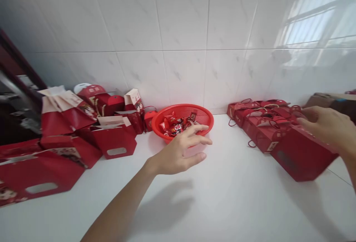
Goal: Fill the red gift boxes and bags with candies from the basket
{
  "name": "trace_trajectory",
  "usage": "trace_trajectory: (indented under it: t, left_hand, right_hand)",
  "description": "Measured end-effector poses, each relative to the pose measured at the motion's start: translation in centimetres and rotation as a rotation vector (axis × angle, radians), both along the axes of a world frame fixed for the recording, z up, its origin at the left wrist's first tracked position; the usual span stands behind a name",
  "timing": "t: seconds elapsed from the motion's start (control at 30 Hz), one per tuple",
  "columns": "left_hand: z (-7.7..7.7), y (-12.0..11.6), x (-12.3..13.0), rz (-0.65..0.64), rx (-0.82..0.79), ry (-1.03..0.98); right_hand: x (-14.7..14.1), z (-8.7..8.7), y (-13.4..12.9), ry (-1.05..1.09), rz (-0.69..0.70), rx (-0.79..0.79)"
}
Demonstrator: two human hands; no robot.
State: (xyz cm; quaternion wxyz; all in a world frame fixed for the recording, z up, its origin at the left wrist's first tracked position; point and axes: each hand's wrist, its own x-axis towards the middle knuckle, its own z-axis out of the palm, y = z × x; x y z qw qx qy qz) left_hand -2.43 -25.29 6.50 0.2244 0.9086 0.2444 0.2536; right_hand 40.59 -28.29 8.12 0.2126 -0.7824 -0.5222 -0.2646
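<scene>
Red and flat-sided, a cardboard carton [300, 156] is beside corded red paper boxes [260, 134] at the right of the white bench [228, 205], the right hand [322, 125] at its top, whether clamped I cannot tell. The left hand [183, 151], fingers spread and empty, hovers before a round red plastic basket [201, 114]. Positioning the carton seems in hand; the next move calls for steadying it clear of the cords.

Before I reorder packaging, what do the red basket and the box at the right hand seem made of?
Red basket: probably plastic, smooth, slightly glossy; its wall is finely slotted. Box at the right hand: likely card, matte-looking red, with flat panels and straight edges.
</scene>
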Motion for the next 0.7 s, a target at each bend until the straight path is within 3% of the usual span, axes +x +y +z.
trace_trajectory:
  t: [0.07,0.13,0.2,0.3,0.4,0.47,0.6,0.7]
  left_hand:
    - [0.0,0.2,-0.1,-0.010,-0.021,0.029]
    - [0.1,0.5,-0.6,0.002,-0.025,0.069]
    - [0.4,0.9,-1.7,0.056,-0.005,0.120]
    - [1.6,1.7,-4.8,0.221,0.071,0.197]
    - [3.7,2.3,-10.0,0.431,0.155,0.245]
    - [5.2,2.2,-14.3,0.640,0.198,0.255]
    - [7.8,0.9,-23.2,1.083,0.219,0.282]
    - [8.3,-0.5,-28.5,1.353,0.136,0.372]
  right_hand:
    - [-3.2,0.1,0.3,0.106,0.151,0.015]
    - [-7.4,-0.6,0.6,0.204,0.413,0.028]
    - [-12.1,-2.4,0.7,0.235,0.657,-0.094]
    - [-18.5,-6.2,0.5,0.119,0.976,-0.266]
    - [-22.8,-10.3,-0.2,0.057,1.190,-0.377]
    - [-24.5,-12.7,-0.8,0.061,1.274,-0.401]
    - [-26.4,-16.7,-2.1,0.105,1.394,-0.368]
    - [-27.1,-18.5,-2.9,0.170,1.416,-0.366]
